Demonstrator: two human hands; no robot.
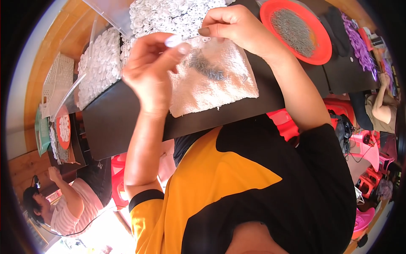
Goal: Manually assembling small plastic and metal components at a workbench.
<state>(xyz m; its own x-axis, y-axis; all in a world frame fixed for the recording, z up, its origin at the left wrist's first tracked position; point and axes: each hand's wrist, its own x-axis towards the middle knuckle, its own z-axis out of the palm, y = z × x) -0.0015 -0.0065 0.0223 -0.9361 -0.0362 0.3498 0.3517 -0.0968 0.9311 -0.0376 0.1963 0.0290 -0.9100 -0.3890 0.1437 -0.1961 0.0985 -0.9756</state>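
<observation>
- Two piles of pins show in the head view: one on the cloth [230,92], another in a red plate [325,47].
- Left hand [148,72]: thumb and finger nearly meeting above the cloth, blurred; cannot tell what they grip.
- Right hand [237,28]: fingertips together near white pieces [163,15]; grip unclear.

No readable text or numbers
</observation>
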